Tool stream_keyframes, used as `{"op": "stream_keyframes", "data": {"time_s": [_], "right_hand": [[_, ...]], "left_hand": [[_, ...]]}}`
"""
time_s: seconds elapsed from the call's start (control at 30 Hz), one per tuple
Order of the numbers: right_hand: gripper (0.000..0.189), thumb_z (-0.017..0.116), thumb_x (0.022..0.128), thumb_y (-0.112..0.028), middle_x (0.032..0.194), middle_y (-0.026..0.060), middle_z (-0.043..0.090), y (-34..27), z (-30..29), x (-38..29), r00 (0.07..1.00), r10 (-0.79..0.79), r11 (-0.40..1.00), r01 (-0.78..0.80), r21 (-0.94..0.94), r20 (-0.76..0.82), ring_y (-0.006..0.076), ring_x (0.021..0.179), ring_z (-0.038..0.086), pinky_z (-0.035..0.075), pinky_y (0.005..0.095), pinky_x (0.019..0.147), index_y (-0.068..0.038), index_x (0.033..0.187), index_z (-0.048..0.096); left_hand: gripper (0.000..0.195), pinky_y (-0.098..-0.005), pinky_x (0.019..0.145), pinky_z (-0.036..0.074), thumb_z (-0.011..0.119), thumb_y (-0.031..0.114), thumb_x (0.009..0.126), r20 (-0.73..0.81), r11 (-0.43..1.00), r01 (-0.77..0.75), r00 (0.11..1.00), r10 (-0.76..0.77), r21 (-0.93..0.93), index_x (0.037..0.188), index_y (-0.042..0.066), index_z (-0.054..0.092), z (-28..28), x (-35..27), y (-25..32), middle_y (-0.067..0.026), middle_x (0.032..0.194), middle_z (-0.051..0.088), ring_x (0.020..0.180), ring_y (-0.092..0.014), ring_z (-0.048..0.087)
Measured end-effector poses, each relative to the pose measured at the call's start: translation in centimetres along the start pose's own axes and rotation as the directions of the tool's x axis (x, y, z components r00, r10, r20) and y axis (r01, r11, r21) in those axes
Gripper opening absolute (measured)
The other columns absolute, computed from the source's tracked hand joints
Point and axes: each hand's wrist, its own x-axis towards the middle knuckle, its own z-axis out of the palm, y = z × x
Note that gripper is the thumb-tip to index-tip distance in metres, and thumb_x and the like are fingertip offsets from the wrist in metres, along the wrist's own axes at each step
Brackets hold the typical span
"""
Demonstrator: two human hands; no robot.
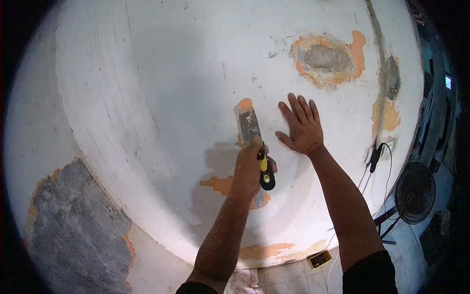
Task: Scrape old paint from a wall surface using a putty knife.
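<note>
My left hand (246,171) grips a scraper by its black-and-yellow handle (265,171). The scraper's broad, smeared metal blade (250,123) points up along a white painted wall (176,73). Orange undercoat (245,103) shows at the blade's tip, and a ragged orange patch (217,185) lies left of my wrist. To the right, my right hand (304,132) rests palm down against the wall, fingers spread, holding nothing. Above it is a stripped oval patch (326,58), grey in the middle with orange edges.
A dark filled crack (375,27) runs down the wall's right side. Below it, a black plug (375,158) sits at an outlet, near a standing fan (415,193). A yellow container (319,259) stands on the tiled floor. At left is a large bare grey patch (80,228).
</note>
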Motion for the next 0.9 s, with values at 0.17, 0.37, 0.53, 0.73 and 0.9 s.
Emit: {"op": "stream_keyframes", "data": {"time_s": [0.17, 0.37, 0.53, 0.73, 0.9], "right_hand": [[0.076, 0.059, 0.086, -0.055, 0.157, 0.0106, 0.025, -0.1, 0.0, -0.3, 0.999, -0.025, 0.999, 0.026, 0.031, -0.031, 0.032, 0.144, 0.024, 0.016, 0.0528, 0.118, -0.022, 0.149, 0.033], [0.076, 0.063, 0.086, -0.048, 0.157, 0.0129, 0.023, -1.5, -1.5, 0.0, 0.995, 0.091, 0.994, -0.093, 0.059, 0.027, 0.0344, 0.144, 0.024, 0.015, 0.0542, 0.118, -0.018, 0.149, 0.033], [0.068, 0.058, 0.087, -0.014, 0.149, 0.0201, 0.036, -8.8, -2.8, -5.3, 0.917, 0.316, 0.63, -0.396, 0.668, 0.245, 0.0354, 0.125, 0.049, 0.042, 0.0463, 0.102, -0.009, 0.149, 0.029], [0.059, 0.051, 0.092, -0.01, 0.097, 0.0173, 0.064, -14.7, -5.5, -5.5, 0.794, 0.42, 0.368, -0.592, 0.717, 0.439, 0.0188, 0.072, 0.064, 0.053, 0.0314, 0.062, -0.006, 0.147, 0.029], [0.038, 0.054, 0.098, -0.027, 0.077, 0.012, 0.065, -13.7, -8.5, -1.9, 0.498, 0.333, 0.152, -0.866, 0.476, 0.8, 0.0168, 0.064, 0.063, 0.052, 0.0313, 0.06, 0.001, 0.123, 0.053]], "left_hand": [[0.032, -0.0309, 0.051, 0.049, 0.056, 0.04, 0.096, 0.034, 0.99, 0.093, 0.995, -0.097, 0.11, 0.085, 0.01, 0.055, -1.6, -1.0, 0.1, -0.0033, 0.063, 0.056, 0.051, -0.016, 0.058], [0.035, -0.0332, 0.047, 0.046, 0.049, 0.037, 0.099, 0.004, 0.976, 0.07, 0.997, -0.073, 0.206, 0.085, 0.005, 0.053, -2.0, -0.2, -0.2, -0.0049, 0.063, 0.053, 0.048, -0.018, 0.058], [0.046, -0.0354, 0.054, 0.049, 0.047, 0.042, 0.099, 0.061, 0.902, -0.055, 0.998, 0.031, 0.429, 0.089, -0.002, 0.056, -3.0, 0.7, -0.8, -0.0113, 0.069, 0.061, 0.053, -0.022, 0.061], [0.059, -0.0446, 0.065, 0.049, 0.048, 0.049, 0.096, 0.182, 0.558, -0.192, 0.981, 0.074, 0.807, 0.086, -0.006, 0.063, -4.3, 2.5, 0.6, -0.0173, 0.067, 0.062, 0.066, -0.03, 0.064], [0.046, -0.0435, 0.063, 0.049, 0.063, 0.045, 0.09, 0.306, -0.092, -0.296, 0.844, 0.44, 0.951, 0.073, 0.002, 0.062, -5.3, 3.2, 6.0, -0.0147, 0.069, 0.063, 0.066, -0.028, 0.063]]}}
